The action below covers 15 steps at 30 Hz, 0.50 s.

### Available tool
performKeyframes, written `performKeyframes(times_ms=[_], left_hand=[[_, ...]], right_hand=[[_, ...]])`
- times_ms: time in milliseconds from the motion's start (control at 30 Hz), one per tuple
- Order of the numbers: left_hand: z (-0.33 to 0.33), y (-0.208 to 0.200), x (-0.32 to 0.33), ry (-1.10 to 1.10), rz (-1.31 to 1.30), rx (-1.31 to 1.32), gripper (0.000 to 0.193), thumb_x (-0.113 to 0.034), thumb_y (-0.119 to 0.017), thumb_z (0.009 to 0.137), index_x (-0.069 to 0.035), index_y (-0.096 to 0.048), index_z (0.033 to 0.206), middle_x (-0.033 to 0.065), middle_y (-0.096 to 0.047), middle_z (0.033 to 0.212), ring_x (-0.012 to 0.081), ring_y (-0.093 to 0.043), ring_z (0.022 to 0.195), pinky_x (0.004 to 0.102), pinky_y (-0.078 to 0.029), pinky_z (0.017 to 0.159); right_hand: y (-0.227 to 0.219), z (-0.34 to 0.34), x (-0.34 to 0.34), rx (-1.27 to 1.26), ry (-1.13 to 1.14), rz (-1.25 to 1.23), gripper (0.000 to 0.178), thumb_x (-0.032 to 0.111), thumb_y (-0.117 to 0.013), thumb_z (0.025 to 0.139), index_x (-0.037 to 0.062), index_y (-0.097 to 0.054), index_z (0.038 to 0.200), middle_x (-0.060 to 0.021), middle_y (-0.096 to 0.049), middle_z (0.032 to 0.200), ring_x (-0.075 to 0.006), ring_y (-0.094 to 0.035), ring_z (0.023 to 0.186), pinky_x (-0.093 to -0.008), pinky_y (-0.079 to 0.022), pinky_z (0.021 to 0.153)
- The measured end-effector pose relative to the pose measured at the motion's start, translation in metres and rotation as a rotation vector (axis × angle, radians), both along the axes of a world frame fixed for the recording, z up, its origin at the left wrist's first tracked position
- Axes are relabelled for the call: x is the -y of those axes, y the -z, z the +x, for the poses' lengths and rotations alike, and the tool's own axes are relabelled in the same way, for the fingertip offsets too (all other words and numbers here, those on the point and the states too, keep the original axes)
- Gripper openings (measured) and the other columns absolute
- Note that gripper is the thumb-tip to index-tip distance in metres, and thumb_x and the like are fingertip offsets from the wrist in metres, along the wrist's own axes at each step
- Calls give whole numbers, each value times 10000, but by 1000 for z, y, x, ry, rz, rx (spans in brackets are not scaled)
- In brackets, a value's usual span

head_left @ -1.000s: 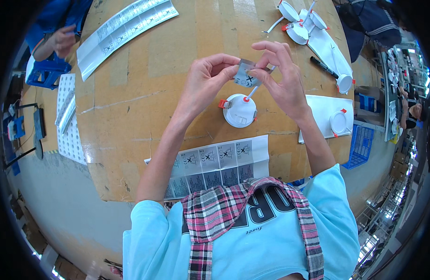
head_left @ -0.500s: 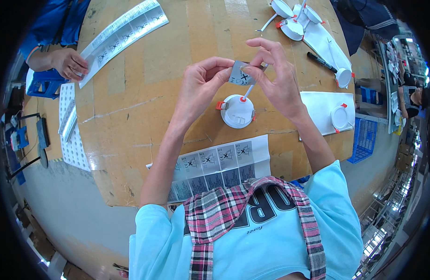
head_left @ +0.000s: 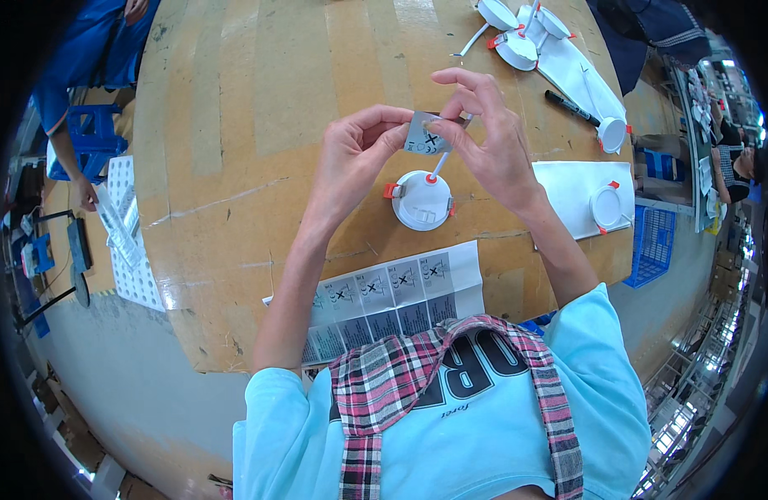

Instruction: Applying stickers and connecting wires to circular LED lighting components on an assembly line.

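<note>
Between my two hands is a small silver label [head_left: 426, 135] with dark printed symbols, slightly curled. My left hand [head_left: 359, 150] pinches its left edge with thumb and forefinger. At its upper right, my right hand [head_left: 484, 137] grips it between thumb and index finger, other fingers raised. Just below on the table lies a round white downlight [head_left: 422, 202] with red-orange clips and a white cable rising toward my right hand. Nearer my body lies a label sheet [head_left: 384, 292] with silver printed labels in rows, partly hidden by my left forearm and apron.
Several similar white lamps [head_left: 517, 50] are grouped at the far right. A black marker [head_left: 572, 108] lies near another lamp [head_left: 611, 133]. At right, one lamp [head_left: 606, 207] rests on white paper [head_left: 559, 183]. A co-worker's hand [head_left: 85, 193] holds a label strip [head_left: 117, 225] at left.
The co-worker's label strip has left the table's far left and is now over the perforated white sheet beside it. My hands hold the label almost unchanged.
</note>
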State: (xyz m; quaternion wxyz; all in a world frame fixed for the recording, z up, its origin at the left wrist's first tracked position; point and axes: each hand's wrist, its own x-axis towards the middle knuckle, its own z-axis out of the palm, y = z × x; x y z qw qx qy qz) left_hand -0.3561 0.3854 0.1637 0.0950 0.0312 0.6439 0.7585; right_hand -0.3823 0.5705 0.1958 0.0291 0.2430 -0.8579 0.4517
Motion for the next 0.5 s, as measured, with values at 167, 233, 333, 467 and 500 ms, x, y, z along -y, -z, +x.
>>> performKeyframes(times_ms=[167, 233, 333, 467, 500], left_hand=[[0, -2, 0, 8, 6, 5, 201, -121, -627, 905, 22, -664, 1042, 55, -688, 924, 90, -629, 871, 245, -492, 798], [1, -3, 1, 12, 38, 0, 206, -132, -620, 910, 17, -666, 1044, 50, -687, 925, 93, -625, 878, 250, -487, 813], [1, -3, 1, 13, 32, -6, 213, -137, -603, 916, 12, -666, 1054, 52, -685, 939, 98, -622, 889, 262, -484, 829], [0, -3, 1, 5, 35, -30, 229, -152, -581, 925, 13, -665, 1059, 59, -683, 956, 109, -623, 896, 275, -486, 848], [0, -1, 1, 4, 34, -26, 236, -158, -573, 927, 14, -665, 1059, 64, -681, 961, 116, -625, 899, 280, -487, 856]], right_hand=[[1, -1, -1, -10, 0, -7, 427, 110, -683, 822, 79, -505, 1209, -28, -577, 729, -211, -510, 924, -372, -347, 913], [1, -1, 0, -12, -1, -11, 428, 103, -682, 822, 77, -503, 1209, -28, -575, 734, -213, -511, 922, -373, -349, 911], [0, 0, 1, -2, -4, -16, 426, 96, -678, 824, 76, -501, 1211, -32, -572, 743, -216, -510, 923, -373, -354, 906], [1, 0, 0, 8, 0, -23, 424, 91, -676, 826, 78, -499, 1212, -37, -569, 749, -219, -510, 920, -373, -363, 896], [1, 0, 0, 9, -4, -29, 425, 90, -676, 826, 79, -499, 1212, -38, -568, 749, -220, -510, 917, -374, -367, 891]])
